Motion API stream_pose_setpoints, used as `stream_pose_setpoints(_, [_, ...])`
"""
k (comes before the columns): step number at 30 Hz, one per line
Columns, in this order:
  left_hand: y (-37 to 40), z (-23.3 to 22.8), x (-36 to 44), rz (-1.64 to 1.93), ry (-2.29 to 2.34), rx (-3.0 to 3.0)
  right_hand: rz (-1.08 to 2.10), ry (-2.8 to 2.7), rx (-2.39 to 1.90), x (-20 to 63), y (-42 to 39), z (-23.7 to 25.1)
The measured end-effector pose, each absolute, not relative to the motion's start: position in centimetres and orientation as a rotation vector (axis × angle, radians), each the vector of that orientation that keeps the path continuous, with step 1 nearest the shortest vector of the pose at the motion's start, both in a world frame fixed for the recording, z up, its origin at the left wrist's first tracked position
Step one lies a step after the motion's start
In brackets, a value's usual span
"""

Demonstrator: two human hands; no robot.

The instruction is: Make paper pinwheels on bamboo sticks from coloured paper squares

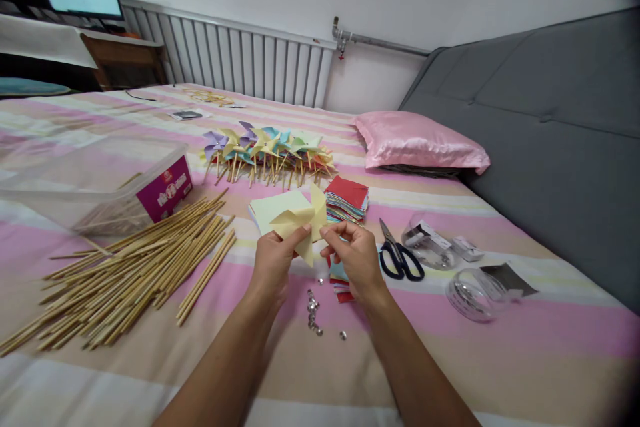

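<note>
A pale yellow paper pinwheel (300,219) is held up over the bed, its blades folded in. My left hand (274,259) grips its lower left part between thumb and fingers. At the pinwheel's right edge, my right hand (354,255) pinches with thumb and forefinger; whether a small part is also between those fingertips I cannot tell. Below the hands lie several small silver tacks (313,310). A stack of coloured paper squares (341,283) is partly hidden by my right hand. Behind the pinwheel are a pale paper stack (273,205) and a red-topped stack (349,192).
Many thin wooden sticks (145,267) lie at left beside a clear plastic box (95,203). Finished pinwheels (265,147) are heaped farther back. Black-handled scissors (400,259) and round clear containers (473,295) lie right. A pink pillow (420,140) rests near the grey headboard (540,120).
</note>
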State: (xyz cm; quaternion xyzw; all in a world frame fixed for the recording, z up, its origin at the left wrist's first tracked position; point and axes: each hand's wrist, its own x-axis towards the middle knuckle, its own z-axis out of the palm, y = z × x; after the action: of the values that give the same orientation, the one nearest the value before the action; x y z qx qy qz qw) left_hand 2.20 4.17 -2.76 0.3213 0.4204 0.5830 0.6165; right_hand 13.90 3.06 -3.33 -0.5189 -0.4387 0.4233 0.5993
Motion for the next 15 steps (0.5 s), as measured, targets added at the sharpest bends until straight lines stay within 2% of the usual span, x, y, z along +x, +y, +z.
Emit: stream_pose_setpoints(15, [4.06, -2.81, 2.22, 1.346, 0.963, 0.776, 0.948, -1.020, -1.205, 13.86, 3.04, -3.46])
